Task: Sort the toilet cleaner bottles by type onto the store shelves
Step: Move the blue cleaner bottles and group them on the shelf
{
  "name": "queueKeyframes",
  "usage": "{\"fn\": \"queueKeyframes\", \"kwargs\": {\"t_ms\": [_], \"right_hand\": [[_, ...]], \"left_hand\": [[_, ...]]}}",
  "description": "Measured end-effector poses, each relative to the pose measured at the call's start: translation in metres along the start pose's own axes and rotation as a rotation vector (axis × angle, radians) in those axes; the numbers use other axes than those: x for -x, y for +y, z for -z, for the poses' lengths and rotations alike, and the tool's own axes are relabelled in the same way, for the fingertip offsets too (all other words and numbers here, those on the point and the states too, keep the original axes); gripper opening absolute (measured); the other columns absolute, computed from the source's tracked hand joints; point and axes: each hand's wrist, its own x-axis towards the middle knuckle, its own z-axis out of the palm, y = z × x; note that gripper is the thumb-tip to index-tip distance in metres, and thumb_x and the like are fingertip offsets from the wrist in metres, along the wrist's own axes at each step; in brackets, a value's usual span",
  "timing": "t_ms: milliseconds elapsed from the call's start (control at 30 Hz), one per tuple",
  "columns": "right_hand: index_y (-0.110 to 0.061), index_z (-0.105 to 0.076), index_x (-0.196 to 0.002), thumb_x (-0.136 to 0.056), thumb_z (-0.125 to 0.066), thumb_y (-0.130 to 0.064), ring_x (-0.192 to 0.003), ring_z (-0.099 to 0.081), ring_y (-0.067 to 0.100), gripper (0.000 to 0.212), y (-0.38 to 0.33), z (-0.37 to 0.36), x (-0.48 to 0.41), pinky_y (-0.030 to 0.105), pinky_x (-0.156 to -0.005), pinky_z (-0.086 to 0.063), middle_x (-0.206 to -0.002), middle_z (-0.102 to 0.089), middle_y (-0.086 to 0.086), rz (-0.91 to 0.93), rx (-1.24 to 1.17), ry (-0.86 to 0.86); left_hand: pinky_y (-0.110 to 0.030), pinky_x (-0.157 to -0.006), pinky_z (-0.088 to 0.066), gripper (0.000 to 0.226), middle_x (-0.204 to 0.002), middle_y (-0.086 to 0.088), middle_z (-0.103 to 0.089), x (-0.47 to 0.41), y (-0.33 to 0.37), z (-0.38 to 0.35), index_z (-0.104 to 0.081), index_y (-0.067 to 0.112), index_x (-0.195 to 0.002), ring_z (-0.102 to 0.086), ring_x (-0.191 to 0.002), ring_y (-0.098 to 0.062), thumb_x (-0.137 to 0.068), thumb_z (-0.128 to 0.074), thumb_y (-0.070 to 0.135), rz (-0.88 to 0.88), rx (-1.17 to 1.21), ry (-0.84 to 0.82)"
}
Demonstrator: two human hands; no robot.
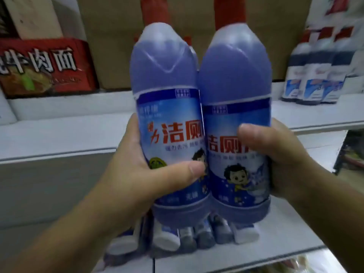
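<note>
Left hand (126,174) wraps the left bottle (167,91), thumb across its label; right hand (283,154) wraps the right bottle (234,79). Both are blue toilet cleaner, upright, red-capped, sides touching, centre frame. Lying bottles (177,237) on lower shelf (285,233), bottom centre. Dark bottles (311,83) stand upper right; red carton (45,69) upper left.

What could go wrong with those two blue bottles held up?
The left hand and right hand grip the left toilet cleaner bottle and right toilet cleaner bottle low down; either could slip onto the white-capped bottles lying on the shelf. The dark bottles at right look similar, risking confusion.
</note>
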Motion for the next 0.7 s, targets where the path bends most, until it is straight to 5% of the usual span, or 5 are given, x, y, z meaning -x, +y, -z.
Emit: {"fn": "queueKeyframes", "kwargs": {"t_ms": [233,433,700], "right_hand": [[-0.003,-0.047,-0.128,-0.057,-0.081,-0.046,-0.094,-0.066,0.032,0.09,-0.055,0.013,-0.082,0.043,-0.078,-0.053,-0.111,-0.064,0.018,0.069,0.106,0.005],[-0.003,-0.059,-0.115,-0.076,-0.071,-0.027,-0.089,-0.069,0.032,0.047,-0.073,0.035,-0.122,0.041,-0.073,-0.055,-0.102,-0.069,0.017,0.194,0.133,0.213],[-0.008,-0.055,-0.116,-0.079,-0.055,-0.041,-0.073,-0.068,0.018,0.05,-0.065,0.051,-0.149,0.031,-0.067,-0.058,-0.087,-0.068,0.006,0.145,-0.07,0.232]], "left_hand": [[-0.042,-0.079,-0.058,0.085,-0.116,-0.012,-0.065,-0.085,0.046,0.018,-0.045,0.019,-0.128,-0.068,-0.102,-0.028,-0.051,-0.082,0.013,-0.075,-0.043,0.034],[-0.035,-0.075,-0.06,0.075,-0.112,-0.002,-0.066,-0.134,0.076,0.026,-0.048,0.024,-0.122,-0.07,-0.096,-0.018,-0.056,-0.079,0.005,-0.105,-0.051,0.081],[-0.034,-0.078,-0.058,0.059,-0.103,0.007,-0.071,-0.162,0.073,0.054,-0.058,0.029,-0.108,-0.069,-0.096,-0.016,-0.055,-0.079,0.015,-0.055,-0.183,0.171]]}}
